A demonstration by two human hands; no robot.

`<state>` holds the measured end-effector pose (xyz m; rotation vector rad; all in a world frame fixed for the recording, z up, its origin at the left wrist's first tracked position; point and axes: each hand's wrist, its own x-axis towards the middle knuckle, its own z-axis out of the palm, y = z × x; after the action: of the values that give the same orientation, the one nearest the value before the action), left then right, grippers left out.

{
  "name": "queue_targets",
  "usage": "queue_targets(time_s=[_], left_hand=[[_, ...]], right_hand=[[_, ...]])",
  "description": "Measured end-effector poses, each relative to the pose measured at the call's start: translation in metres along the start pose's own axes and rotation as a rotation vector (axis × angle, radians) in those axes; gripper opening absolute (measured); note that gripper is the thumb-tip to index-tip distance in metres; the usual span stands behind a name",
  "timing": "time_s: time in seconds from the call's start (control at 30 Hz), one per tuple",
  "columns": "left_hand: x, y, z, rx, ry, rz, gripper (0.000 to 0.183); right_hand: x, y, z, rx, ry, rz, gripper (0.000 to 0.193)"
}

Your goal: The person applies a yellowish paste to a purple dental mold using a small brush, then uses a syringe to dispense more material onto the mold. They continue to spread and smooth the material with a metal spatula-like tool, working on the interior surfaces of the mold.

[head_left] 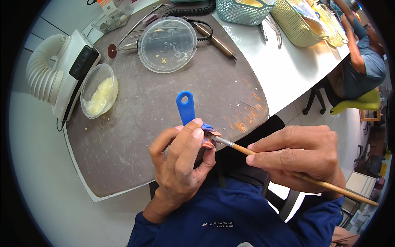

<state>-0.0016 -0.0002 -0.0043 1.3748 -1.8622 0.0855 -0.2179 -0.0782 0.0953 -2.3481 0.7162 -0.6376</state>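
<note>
Pinched in the fingers of my left hand (pixel 181 162) is a blue dental impression tray (pixel 186 108), its flat handle with a round hole pointing away from me. Purple and reddish-pink material shows at its near side, partly hidden by my fingers. My right hand (pixel 298 154) grips a thin paintbrush (pixel 240 148) with a light wooden handle and a grey metal collar. The brush tip touches the pinkish material inside the tray, just right of my left fingertips. Both hands are above the near edge of the brown work board (pixel 135 152).
A clear bowl (pixel 111 96) of pale yellow, soft-looking material stands left, near a white hosed unit (pixel 66 78). Beyond are a clear plastic lid (pixel 166 45) with crumbs, a brown-handled tool (pixel 216 41) and plastic baskets (pixel 245 14). Another person (pixel 362 61) sits at the far right.
</note>
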Motion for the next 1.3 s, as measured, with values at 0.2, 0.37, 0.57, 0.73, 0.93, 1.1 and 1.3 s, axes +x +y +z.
queue_targets(time_s=[0.2, 0.37, 0.57, 0.73, 0.93, 1.1, 1.3], left_hand=[[0.001, 0.001, -0.001, 0.011, -0.002, -0.007, 0.075], [0.002, 0.000, 0.000, 0.017, 0.008, -0.009, 0.074], [0.007, 0.002, 0.002, -0.058, -0.008, -0.123, 0.075], [0.011, 0.002, 0.001, -0.133, -0.018, -0.191, 0.076], [0.010, 0.002, 0.004, -0.182, -0.022, -0.237, 0.079], [0.009, 0.004, 0.004, -0.171, -0.023, -0.248, 0.080], [0.010, 0.005, 0.003, -0.166, -0.034, -0.263, 0.080]], right_hand=[[-0.003, -0.002, -0.008, 0.001, 0.011, 0.046, 0.026], [-0.008, 0.009, -0.001, 0.046, 0.033, 0.056, 0.024], [-0.011, 0.017, 0.004, 0.008, 0.083, -0.065, 0.026], [-0.011, 0.017, 0.007, -0.048, 0.049, -0.144, 0.029], [-0.011, 0.015, 0.008, -0.074, 0.036, -0.171, 0.029], [-0.015, 0.012, 0.011, -0.073, 0.024, -0.204, 0.029], [-0.022, 0.016, 0.025, -0.057, 0.126, -0.184, 0.027]])
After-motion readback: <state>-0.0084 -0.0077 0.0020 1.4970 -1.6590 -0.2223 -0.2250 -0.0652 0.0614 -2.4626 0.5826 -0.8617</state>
